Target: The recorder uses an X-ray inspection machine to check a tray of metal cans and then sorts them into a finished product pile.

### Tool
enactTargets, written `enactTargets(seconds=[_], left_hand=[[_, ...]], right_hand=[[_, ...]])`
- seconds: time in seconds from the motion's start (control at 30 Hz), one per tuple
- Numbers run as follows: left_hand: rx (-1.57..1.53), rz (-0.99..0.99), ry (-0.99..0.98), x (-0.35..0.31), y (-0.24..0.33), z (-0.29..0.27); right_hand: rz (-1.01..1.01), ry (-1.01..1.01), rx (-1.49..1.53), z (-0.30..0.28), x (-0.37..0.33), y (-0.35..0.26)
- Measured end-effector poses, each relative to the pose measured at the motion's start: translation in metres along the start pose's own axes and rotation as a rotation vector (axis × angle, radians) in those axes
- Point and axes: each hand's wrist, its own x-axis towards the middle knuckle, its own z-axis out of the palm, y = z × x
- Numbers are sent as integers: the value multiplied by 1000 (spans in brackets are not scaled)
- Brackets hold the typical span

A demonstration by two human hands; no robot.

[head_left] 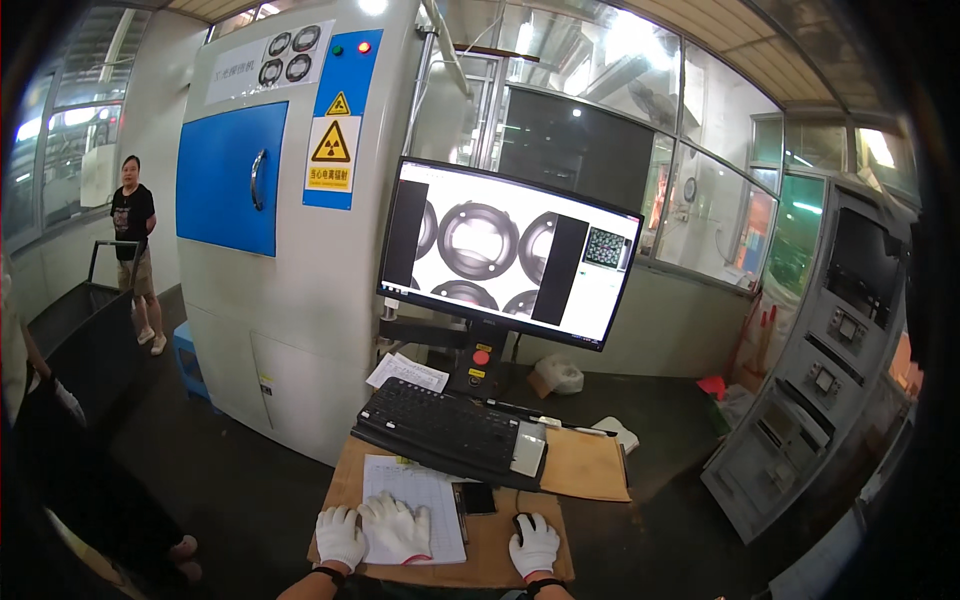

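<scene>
My left hand (341, 538), in a white knit glove, lies flat with its fingers stretched at the left edge of a printed sheet of paper (440, 515) on the brown desk board (500, 565). Right beside it a loose white glove (396, 528) with a red-edged cuff rests on the sheet. My right hand (534, 547), gloved too, is curled over a black computer mouse (520, 526). Beyond the hands a black keyboard (438, 422) sits on a tray. A monitor (510, 250) above it displays grey round ring-shaped parts.
A dark phone (477, 498) lies right of the sheet. Behind the keyboard stands a red button (481, 357) on a black box. A large grey cabinet (330, 290) with a blue door rises at left. Further left are a black cart (80, 330) and a standing person (133, 230).
</scene>
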Motion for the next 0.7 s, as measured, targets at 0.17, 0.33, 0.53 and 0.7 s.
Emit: enactTargets(seconds=[0.17,0.33,0.53,0.7], left_hand=[[4,9,17,0,3,-2],[6,28,14,-1,1,-6],[-7,64,52,4,5,-4],[37,89,143,0,2,-5]], right_hand=[[3,26,20,-1,-1,0],[-22,67,13,4,-2,-1],[26,34,25,3,-5,4],[10,43,24,9,1,4]])
